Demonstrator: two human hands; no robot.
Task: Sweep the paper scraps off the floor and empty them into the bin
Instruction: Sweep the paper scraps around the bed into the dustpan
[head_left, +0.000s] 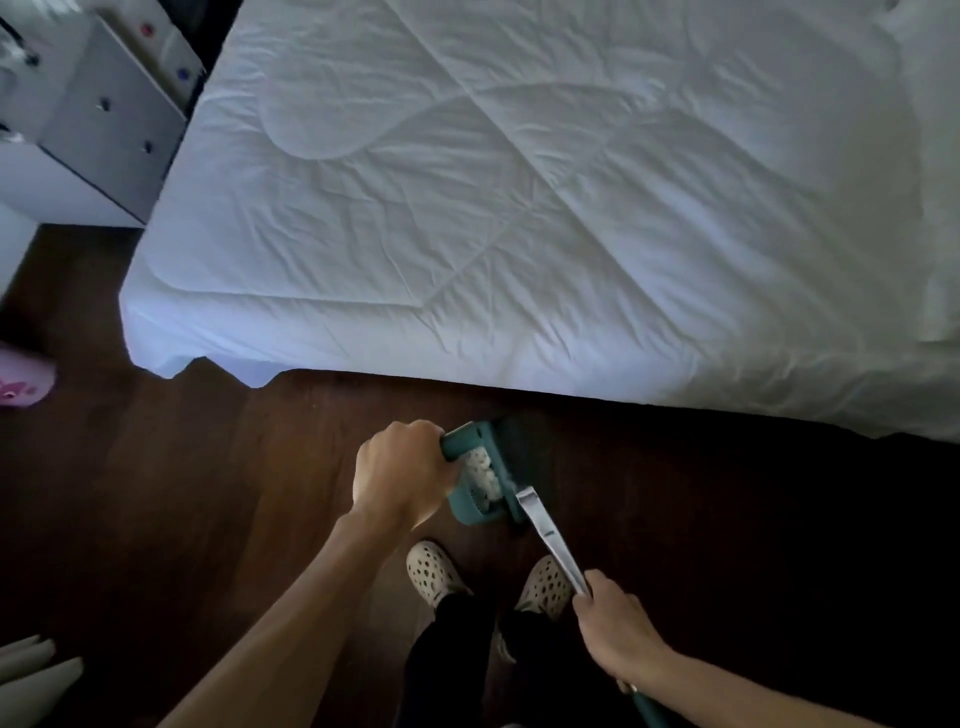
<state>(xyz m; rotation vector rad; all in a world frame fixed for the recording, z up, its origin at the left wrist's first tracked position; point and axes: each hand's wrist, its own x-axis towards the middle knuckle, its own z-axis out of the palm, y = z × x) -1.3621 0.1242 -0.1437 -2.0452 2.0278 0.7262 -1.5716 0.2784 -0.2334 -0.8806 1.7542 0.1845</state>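
My left hand (400, 475) is closed around the handle of a teal dustpan (491, 470) held just above the dark wooden floor (182, 467). White paper scraps (480, 475) lie inside the pan. My right hand (615, 631) grips the silver and teal broom handle (550, 538), which slants up towards the pan; the broom's head is hidden at the pan's edge. No bin can be made out in the frame.
A bed with a white quilt (519, 208) fills the upper frame, its edge right beyond the dustpan. A white drawer unit (104, 119) stands at the upper left. A pink object (23, 379) sits at the left edge. My feet in pale clogs (434, 571) stand below the pan.
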